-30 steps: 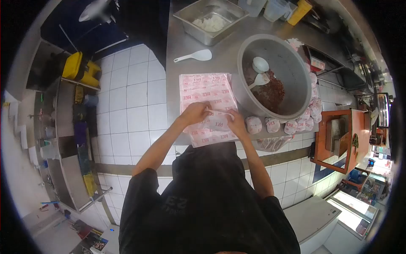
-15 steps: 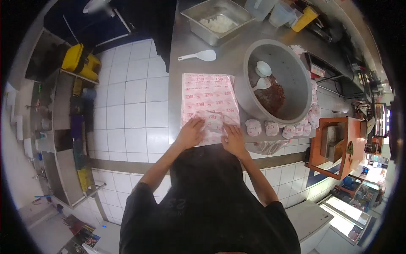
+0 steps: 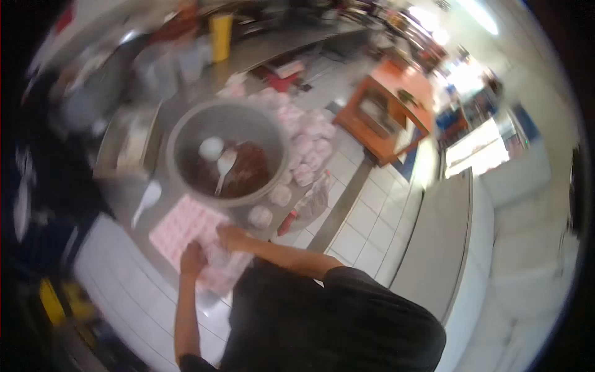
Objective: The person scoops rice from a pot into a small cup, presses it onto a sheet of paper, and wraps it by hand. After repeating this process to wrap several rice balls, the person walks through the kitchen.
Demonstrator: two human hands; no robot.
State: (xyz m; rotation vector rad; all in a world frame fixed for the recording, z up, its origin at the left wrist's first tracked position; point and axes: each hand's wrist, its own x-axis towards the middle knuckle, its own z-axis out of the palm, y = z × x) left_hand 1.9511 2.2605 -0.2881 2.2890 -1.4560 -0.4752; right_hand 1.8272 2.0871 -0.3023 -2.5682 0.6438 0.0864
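Note:
A stack of pink-and-white printed wrapping paper [image 3: 186, 223] lies at the counter's near edge, smeared by motion. On it my left hand [image 3: 193, 259] has its fingers closed on the paper at the left side of a half-folded parcel [image 3: 215, 255]. My right hand [image 3: 234, 238] is closed on the paper across from it, close to the big pot. What the parcel holds is hidden. Beyond the stack, the large grey pot [image 3: 176, 139] has reddish-brown food at its bottom, with a white scoop [image 3: 227, 162] and a small white bowl [image 3: 211, 147] in it.
Several wrapped parcels [image 3: 304, 146] crowd the pot's right side. A white rice paddle [image 3: 149, 196] and a metal pan [image 3: 111, 162] lie to the left. A clear plastic bag [image 3: 313, 199] hangs at the counter edge. An orange-framed stand [image 3: 378, 111] is further right.
The head view has swung to the right and tilted, so the counter now appears slanted and blurred. Both hands are still on the paper.

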